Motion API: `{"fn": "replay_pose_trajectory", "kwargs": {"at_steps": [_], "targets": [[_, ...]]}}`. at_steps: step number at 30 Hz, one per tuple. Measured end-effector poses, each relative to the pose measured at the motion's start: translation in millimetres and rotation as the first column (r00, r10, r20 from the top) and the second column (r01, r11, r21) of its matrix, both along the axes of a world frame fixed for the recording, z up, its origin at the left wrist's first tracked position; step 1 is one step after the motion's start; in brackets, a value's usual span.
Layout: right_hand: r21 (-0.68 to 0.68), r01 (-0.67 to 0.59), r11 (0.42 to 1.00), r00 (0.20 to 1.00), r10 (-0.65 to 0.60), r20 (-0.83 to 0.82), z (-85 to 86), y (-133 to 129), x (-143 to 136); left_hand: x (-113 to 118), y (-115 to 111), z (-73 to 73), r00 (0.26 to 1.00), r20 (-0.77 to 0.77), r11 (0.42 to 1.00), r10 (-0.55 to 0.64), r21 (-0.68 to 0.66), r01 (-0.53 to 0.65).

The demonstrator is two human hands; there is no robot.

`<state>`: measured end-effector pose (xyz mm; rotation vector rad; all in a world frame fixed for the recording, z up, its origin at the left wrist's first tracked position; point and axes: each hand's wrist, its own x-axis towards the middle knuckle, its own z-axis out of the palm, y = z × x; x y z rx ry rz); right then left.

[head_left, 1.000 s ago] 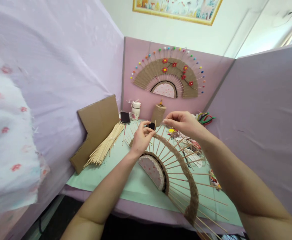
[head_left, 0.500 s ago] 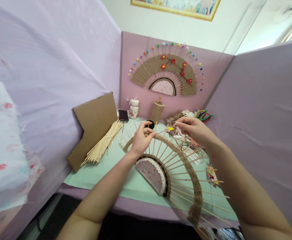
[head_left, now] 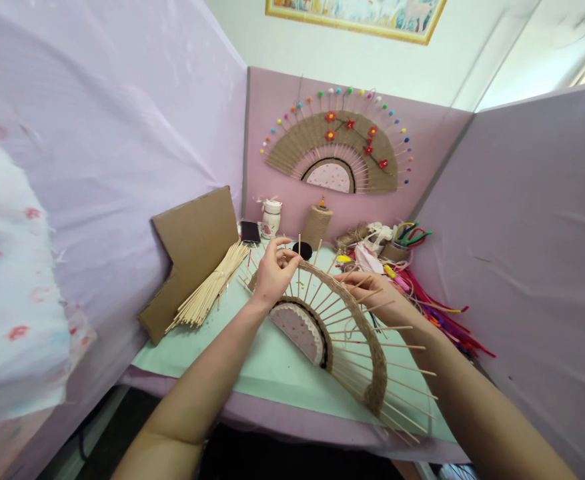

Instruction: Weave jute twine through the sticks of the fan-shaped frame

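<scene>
A half-round fan frame [head_left: 376, 347] of thin wooden sticks with a band of brown twine woven through them is held tilted over the table. Its base is a half-circle [head_left: 297, 328] of pink patterned cloth with a white scalloped edge and dark trim. My left hand [head_left: 275, 275] is closed, thumb and fingers pinching the top of the woven band at a stick. On the far side of the sticks my right hand [head_left: 367, 291] is pinched close to the band; the twine strand in its fingers is barely visible.
A bundle of sticks [head_left: 207, 290] lies at left beside leaning cardboard [head_left: 197, 233]. Behind stand a white bottle [head_left: 271, 219], a phone [head_left: 250, 232] and a twine spool [head_left: 318, 225]. Pipe cleaners [head_left: 442, 317] lie at right. A finished fan [head_left: 332, 143] hangs on the panel.
My right hand has moved down and left, from above the band to behind the sticks. The fan frame has shifted slightly left and up, while my left hand keeps its pinch.
</scene>
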<state>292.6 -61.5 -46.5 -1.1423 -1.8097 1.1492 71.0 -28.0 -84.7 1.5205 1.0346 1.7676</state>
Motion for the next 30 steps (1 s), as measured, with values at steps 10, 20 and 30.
{"fn": "replay_pose_trajectory", "kwargs": {"at_steps": [10,20,30], "targets": [[0.046,0.036,0.998,0.999,-0.035,-0.008,-10.0,-8,4,6,-31,-0.6,0.913,-0.262,0.912,0.311,0.353,-0.209],[0.100,0.041,0.994,0.996,-0.049,0.071,1.2,-18,-1,12,-29,16.9,0.931,-0.229,0.957,-0.283,-0.002,0.291],[0.198,0.113,0.974,0.991,-0.126,0.053,10.1,-18,16,15,-29,16.6,0.917,-0.047,0.917,-0.396,-0.075,0.392]]}}
